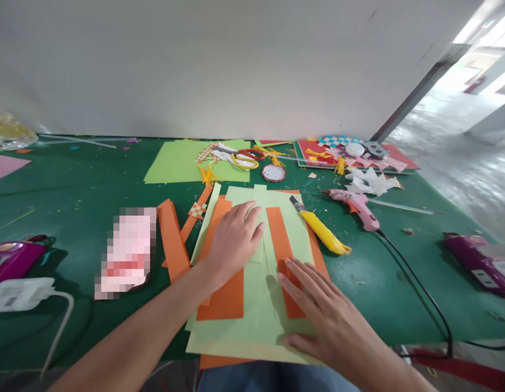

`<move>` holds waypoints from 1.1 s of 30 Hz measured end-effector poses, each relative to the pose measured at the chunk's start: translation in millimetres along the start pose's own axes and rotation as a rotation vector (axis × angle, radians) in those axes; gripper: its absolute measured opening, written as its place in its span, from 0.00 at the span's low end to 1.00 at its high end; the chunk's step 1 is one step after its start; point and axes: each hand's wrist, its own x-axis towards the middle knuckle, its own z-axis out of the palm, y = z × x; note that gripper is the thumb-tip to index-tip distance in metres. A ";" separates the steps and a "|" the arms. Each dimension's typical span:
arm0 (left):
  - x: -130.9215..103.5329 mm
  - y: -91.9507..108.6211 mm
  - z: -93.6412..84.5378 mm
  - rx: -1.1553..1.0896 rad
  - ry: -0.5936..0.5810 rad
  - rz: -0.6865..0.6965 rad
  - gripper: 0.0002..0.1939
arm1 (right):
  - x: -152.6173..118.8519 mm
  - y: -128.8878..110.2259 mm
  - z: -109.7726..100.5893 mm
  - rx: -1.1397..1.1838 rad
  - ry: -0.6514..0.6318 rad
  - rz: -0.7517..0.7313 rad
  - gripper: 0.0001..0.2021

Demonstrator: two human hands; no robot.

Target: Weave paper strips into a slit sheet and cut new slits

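Observation:
My left hand [236, 237] lies palm down over a wide orange paper strip [223, 296], its fingers loosely stretched and thumb apart. It hides part of that strip and of a short pale green strip [259, 218]. Nearer the front edge, my right hand [321, 307] is spread flat, fingertips on a narrower orange strip [280, 228]. Both strips rest on pale green sheets [256, 337], with more orange paper [223, 361] showing beneath. Beside the stack on the right lies a yellow utility knife [324, 231], its blade out.
A pink glue gun [356, 207] with a black cord lies at right. Scissors [240, 157] rest on a bright green sheet [166, 163] at the back. Orange strips [173, 239] and a pixelated pink object [128, 250] lie left. Purple power strips [483, 261] flank the green table [105, 179].

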 end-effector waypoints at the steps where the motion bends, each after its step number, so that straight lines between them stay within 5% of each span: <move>1: 1.4 -2.9 -1.0 0.013 -0.003 -0.004 0.14 | 0.0 -3.9 1.3 0.006 -0.008 0.015 0.36; 12: 10.8 -41.2 -5.5 0.233 0.040 -0.148 0.12 | 39.5 -5.6 9.2 0.024 0.053 0.028 0.24; 19: 11.0 -41.0 -3.0 0.211 0.081 -0.130 0.10 | 65.7 -30.5 2.5 0.078 0.116 -0.111 0.19; 26: 12.7 -42.1 -1.0 0.116 0.118 -0.129 0.12 | 103.3 -72.4 31.1 -0.083 0.138 -0.219 0.27; 33: 12.4 -42.1 -1.3 0.122 0.149 -0.114 0.14 | 101.7 -71.9 29.8 -0.138 0.233 -0.360 0.10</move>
